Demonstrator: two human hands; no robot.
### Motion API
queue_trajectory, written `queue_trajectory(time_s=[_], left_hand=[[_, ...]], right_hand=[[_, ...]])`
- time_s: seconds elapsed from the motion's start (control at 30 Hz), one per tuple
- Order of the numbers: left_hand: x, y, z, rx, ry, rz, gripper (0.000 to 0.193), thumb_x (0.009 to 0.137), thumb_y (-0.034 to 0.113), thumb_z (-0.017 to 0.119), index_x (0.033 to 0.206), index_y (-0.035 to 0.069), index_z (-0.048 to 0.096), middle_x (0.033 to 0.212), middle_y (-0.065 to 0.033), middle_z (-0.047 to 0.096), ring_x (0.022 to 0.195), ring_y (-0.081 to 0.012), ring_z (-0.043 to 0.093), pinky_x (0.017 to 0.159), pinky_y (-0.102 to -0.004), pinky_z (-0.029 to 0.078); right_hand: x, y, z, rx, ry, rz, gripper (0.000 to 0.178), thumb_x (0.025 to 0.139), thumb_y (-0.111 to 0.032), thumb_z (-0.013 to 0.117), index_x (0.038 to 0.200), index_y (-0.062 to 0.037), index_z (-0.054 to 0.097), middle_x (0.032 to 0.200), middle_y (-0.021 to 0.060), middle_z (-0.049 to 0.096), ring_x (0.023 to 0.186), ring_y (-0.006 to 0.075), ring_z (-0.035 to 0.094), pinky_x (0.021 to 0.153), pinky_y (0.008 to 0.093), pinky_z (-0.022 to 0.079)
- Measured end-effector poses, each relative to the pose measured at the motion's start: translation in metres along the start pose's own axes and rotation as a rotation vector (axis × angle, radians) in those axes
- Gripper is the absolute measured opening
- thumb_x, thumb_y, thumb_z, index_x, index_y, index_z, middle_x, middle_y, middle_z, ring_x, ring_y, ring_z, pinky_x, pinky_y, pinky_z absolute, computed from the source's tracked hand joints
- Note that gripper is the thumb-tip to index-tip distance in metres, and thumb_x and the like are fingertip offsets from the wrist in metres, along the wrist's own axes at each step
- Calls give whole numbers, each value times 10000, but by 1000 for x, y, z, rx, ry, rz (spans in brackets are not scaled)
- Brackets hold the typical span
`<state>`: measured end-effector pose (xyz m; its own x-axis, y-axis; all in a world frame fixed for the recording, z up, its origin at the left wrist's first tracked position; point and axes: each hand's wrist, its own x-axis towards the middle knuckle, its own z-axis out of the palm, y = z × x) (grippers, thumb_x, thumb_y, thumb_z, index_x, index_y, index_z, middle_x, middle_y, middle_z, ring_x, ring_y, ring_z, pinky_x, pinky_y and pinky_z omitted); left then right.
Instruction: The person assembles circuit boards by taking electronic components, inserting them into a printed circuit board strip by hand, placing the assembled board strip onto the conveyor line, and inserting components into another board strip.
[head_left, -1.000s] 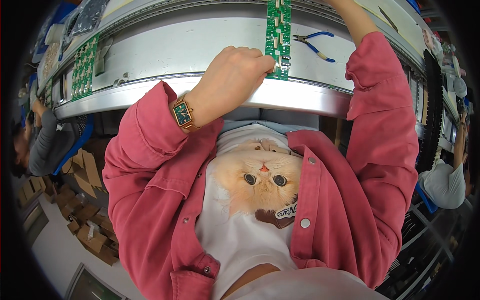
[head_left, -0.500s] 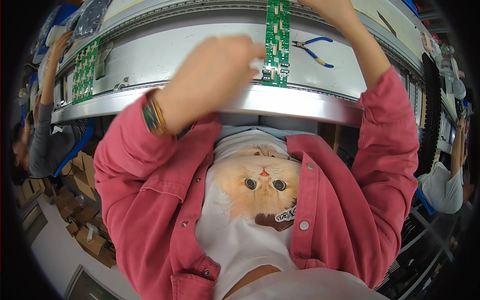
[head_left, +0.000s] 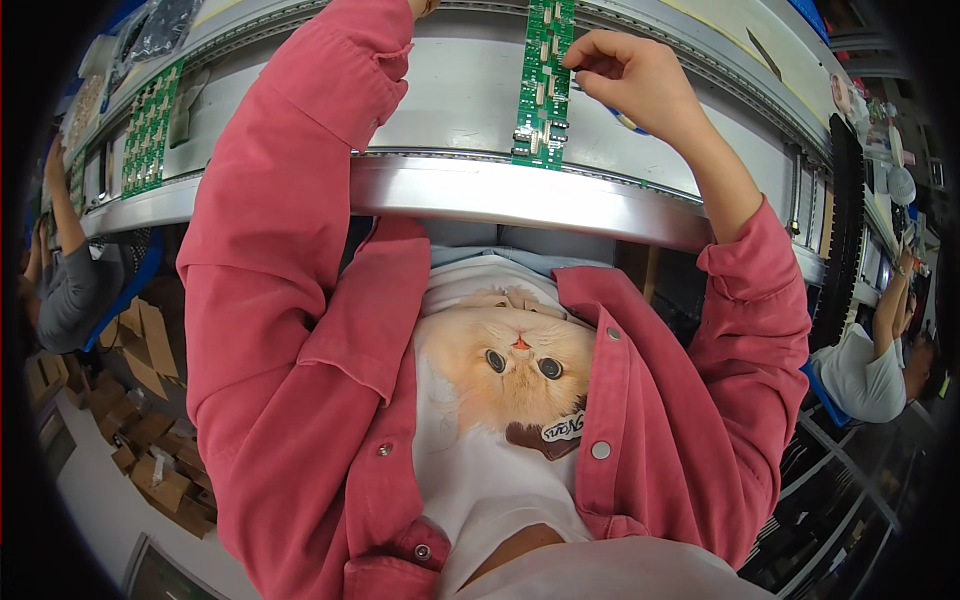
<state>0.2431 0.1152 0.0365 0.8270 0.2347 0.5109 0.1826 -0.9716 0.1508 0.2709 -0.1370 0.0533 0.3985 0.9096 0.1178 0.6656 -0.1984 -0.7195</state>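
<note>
A long green circuit board (head_left: 543, 95) with rows of pale connectors stands across the rails in front of me. Dark and silvery parts sit near its lower end. Just right of the board is my right hand (head_left: 640, 88), its thumb and forefinger curled together in a pinch at the board's edge. Whatever may be between those fingertips is too small to make out. Blue-handled pliers (head_left: 628, 122) lie mostly hidden under this hand. My left arm stretches up past the top edge, so only a sliver of wrist shows and the fingers are out of view.
A silver metal rail (head_left: 520, 195) borders the conveyor before me. Another green board (head_left: 150, 130) is further left. Tweezers (head_left: 765, 55) rest beyond the far rail. People work on both sides; cardboard boxes (head_left: 165, 480) are piled on the floor at left.
My left hand has gone from beside the board up and left, out of view. My right hand has come down from the top edge to the board's right side, over the pliers.
</note>
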Motion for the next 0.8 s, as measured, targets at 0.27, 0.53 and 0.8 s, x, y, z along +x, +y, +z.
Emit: queue_trajectory(time_s=[0.27, 0.53, 0.8], left_hand=[[-5, -4, 3, -13, 31, 18, 169, 779, 120, 507, 724, 12, 625, 740, -194, 644, 690, -396, 605, 660, -449, 479], [-1, -5, 11, -10, 51, 22, 176, 789, 122, 501, 708, 22, 621, 726, -188, 644, 668, -392, 608, 640, -452, 480], [2, -3, 16, 36, 61, 57, 192, 799, 119, 494, 692, 10, 610, 726, -191, 645, 665, -395, 613, 631, -451, 484]], right_hand=[[-6, -7, 4, -90, -37, -95, 163, 727, 5, 626, 877, -36, 673, 742, 33, 645, 601, 130, 546, 599, 246, 461], [-6, -7, 5, -122, -65, -78, 162, 718, 17, 628, 866, -32, 670, 759, 37, 654, 601, 149, 554, 605, 261, 468], [-7, -8, 6, -172, -57, -141, 139, 718, 17, 625, 843, -25, 669, 775, 47, 655, 611, 164, 569, 608, 273, 473]])
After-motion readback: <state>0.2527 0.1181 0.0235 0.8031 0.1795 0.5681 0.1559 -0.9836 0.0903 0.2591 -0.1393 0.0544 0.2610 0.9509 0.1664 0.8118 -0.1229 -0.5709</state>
